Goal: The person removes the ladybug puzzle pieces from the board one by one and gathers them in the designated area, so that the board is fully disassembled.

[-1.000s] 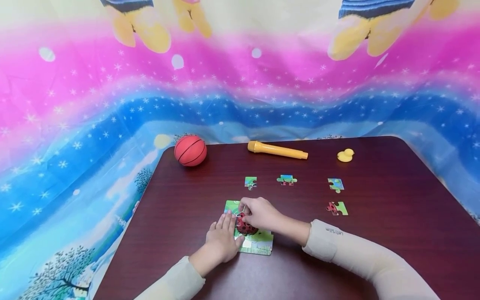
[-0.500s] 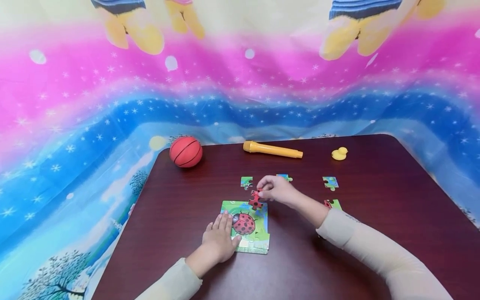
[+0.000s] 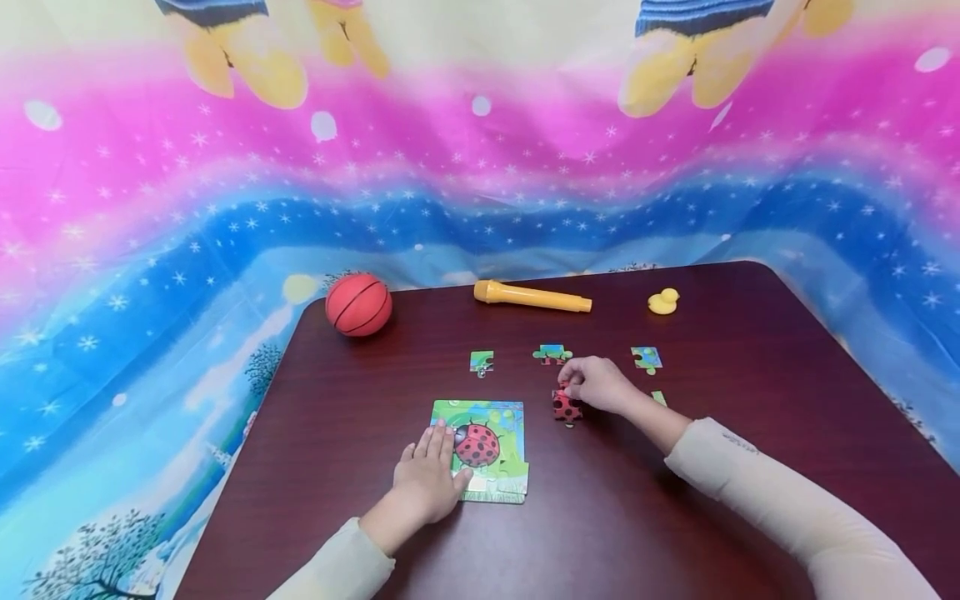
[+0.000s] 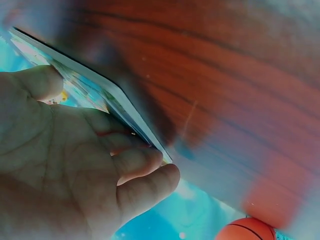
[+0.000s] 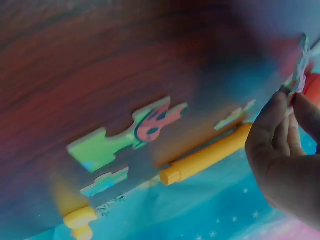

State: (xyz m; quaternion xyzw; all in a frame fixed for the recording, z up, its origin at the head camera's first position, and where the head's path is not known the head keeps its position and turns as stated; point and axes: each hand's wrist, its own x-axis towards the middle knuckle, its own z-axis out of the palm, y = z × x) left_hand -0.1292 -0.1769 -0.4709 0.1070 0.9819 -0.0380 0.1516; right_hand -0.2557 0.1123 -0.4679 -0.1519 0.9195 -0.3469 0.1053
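My left hand (image 3: 429, 477) lies with straight fingers over the left side of a ladybug puzzle board (image 3: 491, 483), its thumb near the lower part. In the left wrist view the fingertips touch the edge of the board (image 4: 120, 97). Right of the board, my right hand (image 3: 600, 385) pinches a red, black-spotted puzzle piece (image 3: 567, 406) between thumb and fingers, held over the table. The right wrist view has this piece (image 5: 300, 67) edge-on at the fingertips. A green and red puzzle piece (image 5: 150, 125) lies on the table, mostly behind the right wrist in the head view.
Loose puzzle pieces lie behind the board: a green one (image 3: 482, 362), a blue and green one (image 3: 552, 353) and another (image 3: 647, 358) at right. Along the back edge are a red ball (image 3: 358, 305), a yellow toy microphone (image 3: 532, 297) and a yellow duck (image 3: 663, 302).
My right hand has lifted the spotted puzzle piece off the ladybug picture and carried it right. The left hand has stayed on the board. The head view has shifted slightly.
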